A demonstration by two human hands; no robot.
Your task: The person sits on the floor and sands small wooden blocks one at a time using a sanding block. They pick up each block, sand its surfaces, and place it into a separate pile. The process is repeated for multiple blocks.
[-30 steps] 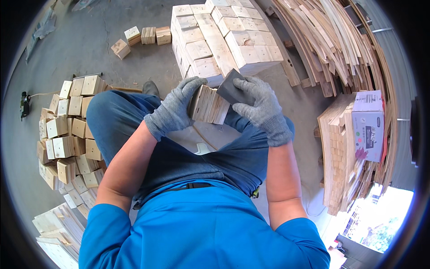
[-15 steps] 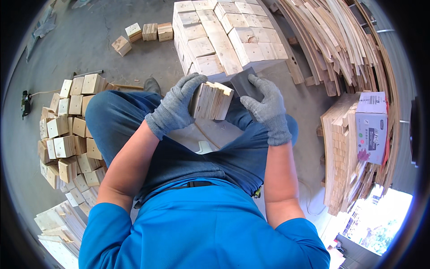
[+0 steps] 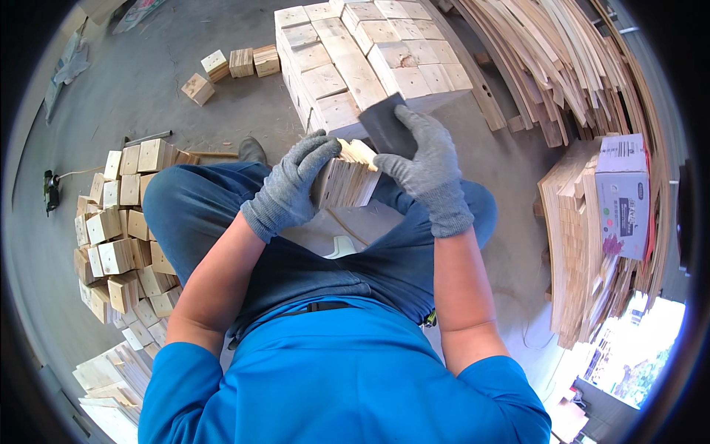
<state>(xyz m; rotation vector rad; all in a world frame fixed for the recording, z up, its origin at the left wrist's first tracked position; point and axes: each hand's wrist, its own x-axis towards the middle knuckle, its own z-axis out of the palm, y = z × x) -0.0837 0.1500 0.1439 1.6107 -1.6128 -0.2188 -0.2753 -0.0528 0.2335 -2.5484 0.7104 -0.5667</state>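
Observation:
In my gloved left hand point(image 3: 296, 181) is a wooden block point(image 3: 347, 182) made of thin layers, gripped at its left side above my lap. Its top edge is uneven, with pale, raised layer ends. My right hand point(image 3: 427, 166), also in a grey knitted glove, is closed on a dark grey flat sheet point(image 3: 388, 127) that looks like sandpaper. The sheet tilts up and away just beyond the block's upper right edge. My right fingers lie along its right side, and the thumb reaches left close to the block; whether they touch I cannot tell.
A large stack of wooden blocks point(image 3: 333, 78) stands ahead, with several loose blocks point(image 3: 241, 63) to its left. A heap of blocks point(image 3: 122, 229) lies left of my knee. Long wood strips point(image 3: 532, 66), more stacked wood point(image 3: 569, 222) and a lilac carton point(image 3: 621, 196) are on the right.
My right hand has moved left with the dark sheet, closer to the block. The sheet now sits higher and farther left. My left hand keeps hold of the block, nearly in place.

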